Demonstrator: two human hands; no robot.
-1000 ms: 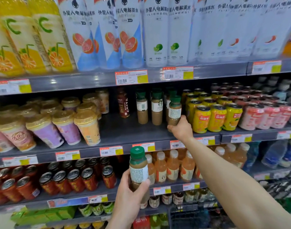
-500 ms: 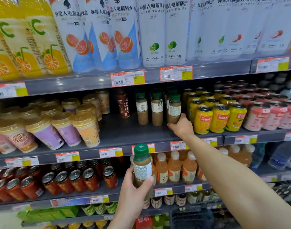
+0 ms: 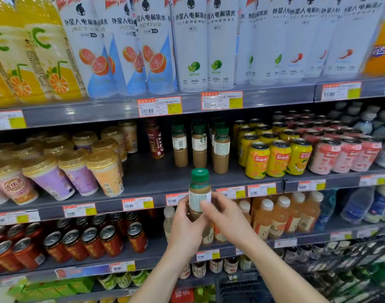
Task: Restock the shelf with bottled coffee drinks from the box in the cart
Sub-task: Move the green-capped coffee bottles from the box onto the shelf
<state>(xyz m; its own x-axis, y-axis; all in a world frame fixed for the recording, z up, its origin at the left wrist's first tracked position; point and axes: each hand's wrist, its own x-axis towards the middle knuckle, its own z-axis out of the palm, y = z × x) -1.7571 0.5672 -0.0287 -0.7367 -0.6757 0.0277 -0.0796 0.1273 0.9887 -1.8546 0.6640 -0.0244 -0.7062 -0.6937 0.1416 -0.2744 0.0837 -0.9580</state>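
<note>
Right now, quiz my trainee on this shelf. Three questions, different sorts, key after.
1. True or false: the held coffee bottle in the left hand has a red cap.
2. What stands directly right of the shelved coffee bottles? A. yellow cans B. purple cups C. water bottles
3. Fill in: the brown Costa bottle stands to the ___ of the shelved coffee bottles.
Key: 1 false, the cap is green; 2 A; 3 left.
</note>
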